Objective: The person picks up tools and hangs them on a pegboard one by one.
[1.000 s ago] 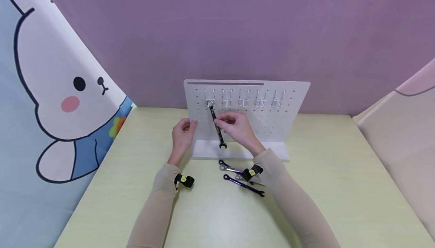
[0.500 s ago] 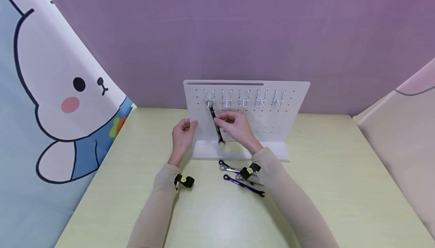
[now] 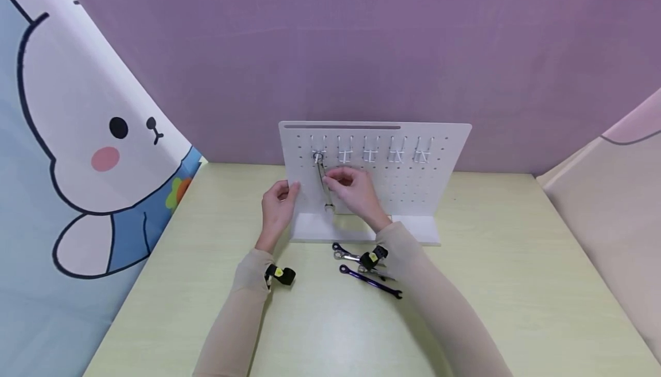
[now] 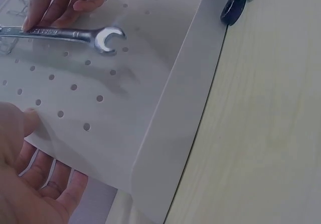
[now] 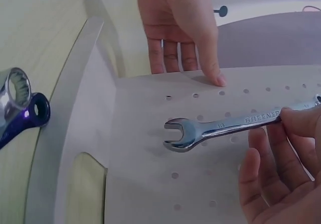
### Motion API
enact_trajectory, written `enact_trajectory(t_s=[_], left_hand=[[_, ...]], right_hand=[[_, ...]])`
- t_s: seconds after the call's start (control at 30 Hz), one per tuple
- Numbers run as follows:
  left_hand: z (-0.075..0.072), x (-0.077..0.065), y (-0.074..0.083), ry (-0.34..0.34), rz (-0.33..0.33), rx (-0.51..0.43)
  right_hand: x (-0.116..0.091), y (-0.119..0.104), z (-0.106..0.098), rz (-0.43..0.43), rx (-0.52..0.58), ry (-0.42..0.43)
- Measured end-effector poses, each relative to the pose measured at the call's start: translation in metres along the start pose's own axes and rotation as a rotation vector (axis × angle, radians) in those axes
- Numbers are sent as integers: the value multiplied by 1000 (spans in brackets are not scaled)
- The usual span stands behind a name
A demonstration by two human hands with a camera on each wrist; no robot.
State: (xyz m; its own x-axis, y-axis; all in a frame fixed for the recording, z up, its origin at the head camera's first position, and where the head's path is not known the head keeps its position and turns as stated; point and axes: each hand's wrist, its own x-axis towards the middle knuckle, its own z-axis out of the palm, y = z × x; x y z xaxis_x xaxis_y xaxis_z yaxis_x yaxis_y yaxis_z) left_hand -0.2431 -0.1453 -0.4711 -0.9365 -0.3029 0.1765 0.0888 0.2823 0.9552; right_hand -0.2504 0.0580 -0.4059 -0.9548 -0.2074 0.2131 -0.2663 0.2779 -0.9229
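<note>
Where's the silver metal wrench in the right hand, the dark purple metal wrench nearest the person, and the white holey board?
Silver metal wrench [image 5: 233, 124], right wrist view: its shaft.
Dark purple metal wrench [image 3: 372, 282], head view: middle of its handle.
White flat pegboard [image 3: 395, 179], head view: its bare upright panel.

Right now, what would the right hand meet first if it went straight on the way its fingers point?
Beyond the shiny silver metal wrench it pinches, the right hand would probably meet the white perforated board first; the depth is unclear.
</note>
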Motion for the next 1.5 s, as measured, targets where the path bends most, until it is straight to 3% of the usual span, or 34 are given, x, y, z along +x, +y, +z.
enact_trajectory(t_s=[0.53,1.5], left_hand=[[4,2,-3,5,1,28],[5,2,-3,12,16,24]], right_hand=[[6,14,15,-90,-40,146],[6,11,18,-53,-76,164]])
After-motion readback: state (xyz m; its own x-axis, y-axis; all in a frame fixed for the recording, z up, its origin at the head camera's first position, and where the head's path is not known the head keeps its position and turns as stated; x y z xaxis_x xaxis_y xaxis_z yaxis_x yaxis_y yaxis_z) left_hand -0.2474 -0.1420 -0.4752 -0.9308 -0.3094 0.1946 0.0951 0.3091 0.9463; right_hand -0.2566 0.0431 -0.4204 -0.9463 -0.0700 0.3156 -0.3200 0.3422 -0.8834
